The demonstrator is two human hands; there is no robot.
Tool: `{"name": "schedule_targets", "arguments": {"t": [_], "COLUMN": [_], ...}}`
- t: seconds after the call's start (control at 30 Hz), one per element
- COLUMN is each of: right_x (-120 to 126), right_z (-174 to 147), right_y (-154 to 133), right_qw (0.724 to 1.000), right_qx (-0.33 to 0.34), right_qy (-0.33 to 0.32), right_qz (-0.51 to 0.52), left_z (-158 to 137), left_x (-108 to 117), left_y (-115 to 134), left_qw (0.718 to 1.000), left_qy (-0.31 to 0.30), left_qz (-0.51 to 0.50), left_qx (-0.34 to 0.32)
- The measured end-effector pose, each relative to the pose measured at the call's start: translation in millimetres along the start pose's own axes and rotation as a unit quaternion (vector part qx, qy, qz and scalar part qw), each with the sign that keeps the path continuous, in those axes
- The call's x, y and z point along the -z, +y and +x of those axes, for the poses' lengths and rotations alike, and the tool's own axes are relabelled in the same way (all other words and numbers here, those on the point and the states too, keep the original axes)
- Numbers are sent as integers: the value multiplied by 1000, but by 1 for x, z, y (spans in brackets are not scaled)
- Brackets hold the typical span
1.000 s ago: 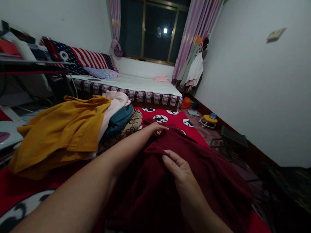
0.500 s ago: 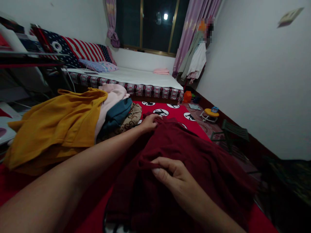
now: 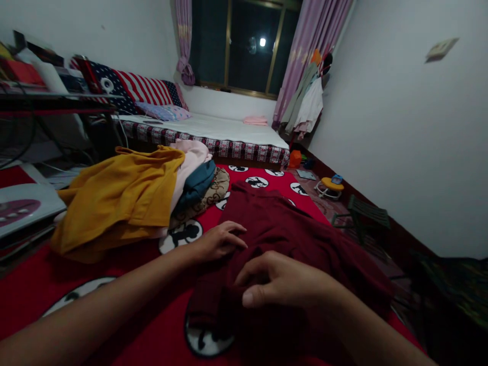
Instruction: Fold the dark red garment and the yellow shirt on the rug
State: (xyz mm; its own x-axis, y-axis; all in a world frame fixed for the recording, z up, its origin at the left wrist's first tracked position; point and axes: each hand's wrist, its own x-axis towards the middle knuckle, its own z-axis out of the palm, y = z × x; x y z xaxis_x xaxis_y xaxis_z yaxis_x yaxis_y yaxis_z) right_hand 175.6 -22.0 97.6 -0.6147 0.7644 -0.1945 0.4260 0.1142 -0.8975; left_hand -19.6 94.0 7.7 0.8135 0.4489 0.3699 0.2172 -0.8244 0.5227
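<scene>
A maroon long-sleeved top [image 3: 290, 223] lies spread and wrinkled in front of me, its near part in deep shadow. My left hand [image 3: 221, 241] rests on its left edge, fingers stretched over the cloth. Nearer to me, my right hand [image 3: 276, 279] is curved over a raised fold, with thumb and forefinger apart. To the left is a heap of clothes: a mustard-yellow garment [image 3: 133, 190] on top, then a pale pink one [image 3: 192, 152], a teal one [image 3: 196, 185] and a patterned beige one [image 3: 217, 188].
Under the clothes spreads a red blanket [image 3: 152, 284] with white circles and black figures. Behind stands a bed [image 3: 213, 127] with pillows. A desk [image 3: 57, 99] is at left; a yellow-topped stool [image 3: 331, 184] and a green folding stool [image 3: 368, 211] stand along the right wall.
My left hand has come back toward me from the top's far edge, and its pinch has opened. My right thumb and forefinger have parted from the fold they pinched. The view has shifted slightly.
</scene>
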Motion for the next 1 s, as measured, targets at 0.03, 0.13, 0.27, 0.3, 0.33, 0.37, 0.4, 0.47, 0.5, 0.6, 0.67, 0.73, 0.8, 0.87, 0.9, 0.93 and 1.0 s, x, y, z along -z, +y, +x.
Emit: {"name": "schedule_targets", "arguments": {"t": [0.03,0.13,0.27,0.3,0.33,0.37,0.4,0.47,0.5,0.6,0.67,0.73,0.8,0.87,0.9,0.93,1.0], "right_x": [11,51,94,100,104,108,110,115,117,123,126,128,127,123,120,117,109], "right_z": [9,48,99,108,115,121,126,134,136,138,135,131,129,131,134,137,146], "right_y": [6,28,47,49,50,50,50,51,52,55,55,51,45,37,34,31,27], "right_qw": [1000,978,883,858,836,816,799,780,776,771,766,762,760,759,760,761,766], "right_qx": [-2,-25,-53,-64,-75,-87,-98,-113,-118,-130,-135,-128,-108,-82,-71,-61,-46], "right_qy": [14,206,332,314,287,254,222,173,161,171,193,245,312,362,372,376,370], "right_qz": [7,-35,-328,-401,-462,-512,-550,-590,-598,-599,-598,-586,-560,-535,-529,-526,-524], "left_z": [-4,-8,-3,-2,0,0,1,2,2,3,3,2,0,-3,-5,-7,-10], "left_x": [-6,-19,-21,-20,-19,-19,-19,-22,-25,-30,-31,-29,-26,-22,-20,-19,-15], "left_y": [1,10,28,31,33,35,35,34,33,32,34,39,45,50,52,53,53], "left_qw": [999,992,968,961,956,952,949,944,943,943,942,941,939,934,932,930,928], "left_qy": [29,111,162,162,161,161,165,175,178,189,210,240,269,293,303,311,321], "left_qz": [-11,-34,-68,-82,-98,-115,-129,-145,-147,-146,-153,-165,-176,-183,-184,-184,-183], "left_qx": [13,52,181,208,224,232,236,239,239,230,210,170,124,89,75,65,52]}}
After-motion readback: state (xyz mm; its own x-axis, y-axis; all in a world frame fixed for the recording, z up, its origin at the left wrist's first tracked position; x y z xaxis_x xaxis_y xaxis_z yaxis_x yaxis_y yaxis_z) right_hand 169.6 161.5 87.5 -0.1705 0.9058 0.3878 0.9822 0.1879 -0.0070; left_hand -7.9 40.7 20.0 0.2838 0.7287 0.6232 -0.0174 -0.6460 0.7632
